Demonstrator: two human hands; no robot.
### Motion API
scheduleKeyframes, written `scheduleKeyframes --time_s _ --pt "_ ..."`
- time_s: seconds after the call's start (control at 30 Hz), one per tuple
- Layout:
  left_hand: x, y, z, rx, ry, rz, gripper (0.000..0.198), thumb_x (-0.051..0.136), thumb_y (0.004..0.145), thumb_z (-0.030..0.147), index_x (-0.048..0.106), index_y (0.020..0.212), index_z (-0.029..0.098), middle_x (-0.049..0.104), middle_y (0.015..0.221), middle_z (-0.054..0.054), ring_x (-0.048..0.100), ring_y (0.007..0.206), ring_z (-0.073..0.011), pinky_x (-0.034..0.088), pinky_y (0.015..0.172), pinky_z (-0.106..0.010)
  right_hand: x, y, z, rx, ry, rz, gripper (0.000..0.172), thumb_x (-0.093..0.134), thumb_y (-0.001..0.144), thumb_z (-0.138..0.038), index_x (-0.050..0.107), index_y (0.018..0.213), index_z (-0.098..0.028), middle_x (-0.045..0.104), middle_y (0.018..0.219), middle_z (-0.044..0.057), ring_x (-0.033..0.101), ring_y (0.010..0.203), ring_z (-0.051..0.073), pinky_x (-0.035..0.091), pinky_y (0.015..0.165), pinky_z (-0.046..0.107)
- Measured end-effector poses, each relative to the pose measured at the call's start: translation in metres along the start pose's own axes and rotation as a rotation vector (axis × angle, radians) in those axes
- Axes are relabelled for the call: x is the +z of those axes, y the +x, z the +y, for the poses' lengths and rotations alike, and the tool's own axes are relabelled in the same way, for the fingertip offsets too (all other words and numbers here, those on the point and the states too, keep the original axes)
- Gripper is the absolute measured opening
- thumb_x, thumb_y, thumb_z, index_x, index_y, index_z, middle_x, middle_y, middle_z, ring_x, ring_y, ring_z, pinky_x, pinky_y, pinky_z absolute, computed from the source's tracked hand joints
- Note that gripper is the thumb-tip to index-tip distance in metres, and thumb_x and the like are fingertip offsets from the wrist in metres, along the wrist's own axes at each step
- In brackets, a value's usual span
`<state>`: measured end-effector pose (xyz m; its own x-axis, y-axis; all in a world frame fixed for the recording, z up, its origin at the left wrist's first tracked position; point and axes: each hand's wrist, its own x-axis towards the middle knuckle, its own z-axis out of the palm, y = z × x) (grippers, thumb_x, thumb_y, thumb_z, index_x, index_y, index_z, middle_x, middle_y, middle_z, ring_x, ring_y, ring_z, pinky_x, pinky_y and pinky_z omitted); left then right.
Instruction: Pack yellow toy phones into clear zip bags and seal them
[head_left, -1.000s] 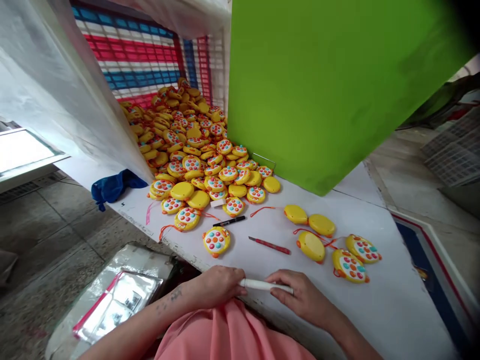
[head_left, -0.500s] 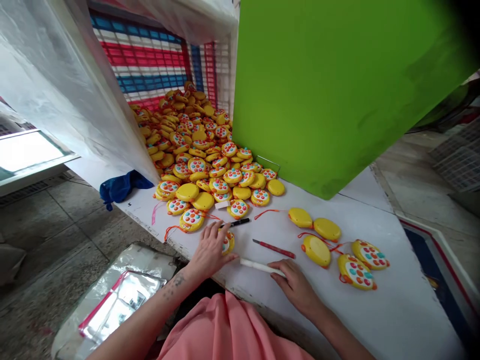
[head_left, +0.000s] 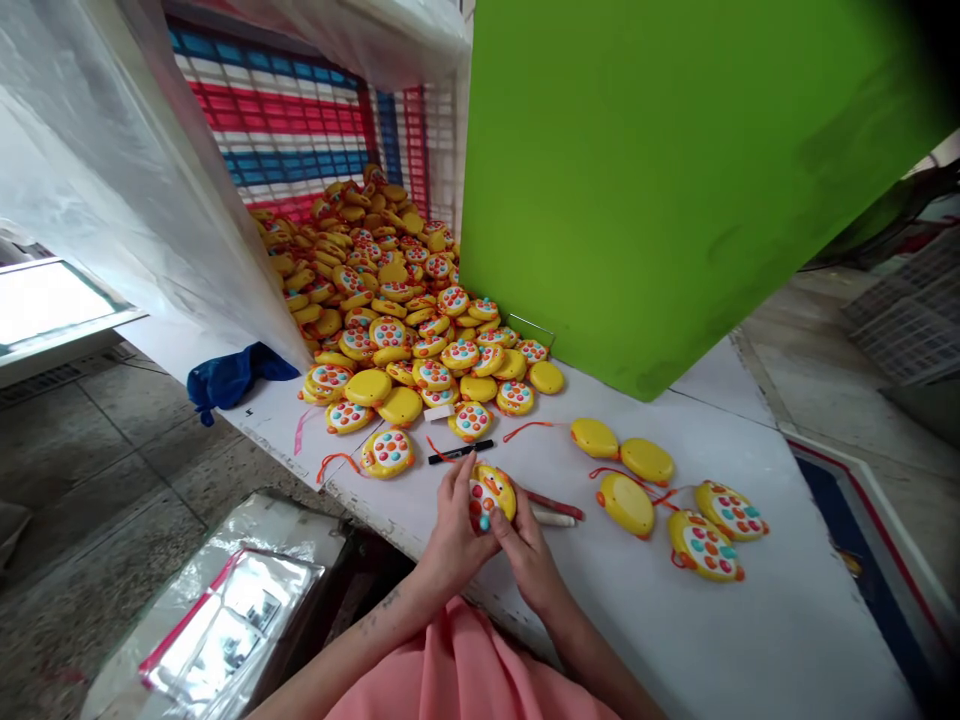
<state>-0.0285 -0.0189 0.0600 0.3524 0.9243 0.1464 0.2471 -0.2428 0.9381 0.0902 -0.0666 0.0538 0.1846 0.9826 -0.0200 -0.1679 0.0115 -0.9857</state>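
A yellow duck-faced toy (head_left: 493, 492) with coloured buttons is held between both hands above the table's front edge, its face side up. My left hand (head_left: 454, 530) grips its left side. My right hand (head_left: 529, 550) grips the right side, the thumb on the front near the buttons. Just beyond them lies a black pen (head_left: 461, 452). To the right of my right hand, a red pen-like tool (head_left: 556, 504) and a white stick (head_left: 556, 519) lie on the table, their left ends hidden behind the hand.
A large pile of yellow toys (head_left: 390, 290) fills the back left. Several more toys (head_left: 628, 503) lie at the right. A tall green panel (head_left: 637, 200) stands behind. A blue cloth (head_left: 236, 380) sits at the table's left edge, near plastic sheeting (head_left: 172, 180).
My right hand has let go of the white stick, which now lies on the table. The toy near my left hand has been lifted and is now in both hands.
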Motion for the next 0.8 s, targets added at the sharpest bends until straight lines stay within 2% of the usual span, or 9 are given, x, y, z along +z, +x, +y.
scheduleKeyframes --time_s 0.1,0.23,0.47,0.57,0.73,0.8 --pt "-0.007 0.003 0.002 -0.090 -0.206 -0.115 0.094 0.076 0.067 0.030 0.023 0.145 0.024 0.037 0.137 -0.013 0.039 0.127 -0.0312 0.038 0.104 -0.046 -0.011 0.004 -0.002 0.031 -0.003 0.047 0.059 0.056 0.088 -0.044 0.037 0.141 -0.027 0.043 0.143 0.006 0.046 0.126 0.024 0.042 0.104 0.040" --pt "-0.015 0.009 0.000 -0.230 -0.550 -0.269 0.096 0.077 0.068 0.035 0.021 0.145 0.023 0.047 0.131 -0.013 0.054 0.111 -0.0279 0.047 0.094 -0.043 -0.026 0.003 -0.002 0.137 0.120 0.060 0.061 0.056 0.086 -0.049 0.035 0.141 -0.034 0.044 0.142 0.005 0.055 0.116 0.028 0.055 0.086 0.044" --pt "-0.013 0.006 0.009 -0.295 -0.737 -0.364 0.107 0.084 0.059 0.027 0.021 0.145 0.026 0.051 0.129 -0.011 0.055 0.110 -0.0265 0.047 0.094 -0.039 -0.032 -0.002 -0.001 0.073 0.058 -0.025 0.068 0.063 0.084 -0.038 0.031 0.144 -0.031 0.042 0.143 0.005 0.046 0.126 0.026 0.044 0.102 0.043" --pt "-0.012 0.004 0.009 -0.305 -0.763 -0.373 0.109 0.085 0.057 0.024 0.020 0.145 0.026 0.053 0.126 -0.011 0.057 0.107 -0.0257 0.048 0.091 -0.037 -0.033 -0.002 -0.004 0.079 0.054 -0.041 0.065 0.061 0.086 -0.038 0.032 0.143 -0.031 0.042 0.143 0.005 0.046 0.125 0.025 0.044 0.102 0.042" --pt "-0.011 0.004 0.008 -0.270 -0.707 -0.316 0.098 0.082 0.062 0.028 0.027 0.143 0.024 0.055 0.124 -0.010 0.058 0.104 -0.0245 0.049 0.088 -0.034 -0.031 -0.003 -0.008 0.086 0.133 -0.033 0.053 0.053 0.090 -0.043 0.038 0.140 -0.033 0.040 0.145 0.003 0.043 0.128 0.024 0.040 0.105 0.041" --pt "-0.011 0.004 0.008 -0.267 -0.706 -0.281 0.087 0.078 0.068 0.031 0.031 0.141 0.024 0.055 0.124 -0.009 0.058 0.103 -0.0234 0.050 0.087 -0.033 -0.029 -0.004 -0.009 0.099 0.180 -0.051 0.051 0.049 0.092 -0.045 0.038 0.140 -0.033 0.042 0.144 0.004 0.044 0.127 0.024 0.041 0.104 0.042"
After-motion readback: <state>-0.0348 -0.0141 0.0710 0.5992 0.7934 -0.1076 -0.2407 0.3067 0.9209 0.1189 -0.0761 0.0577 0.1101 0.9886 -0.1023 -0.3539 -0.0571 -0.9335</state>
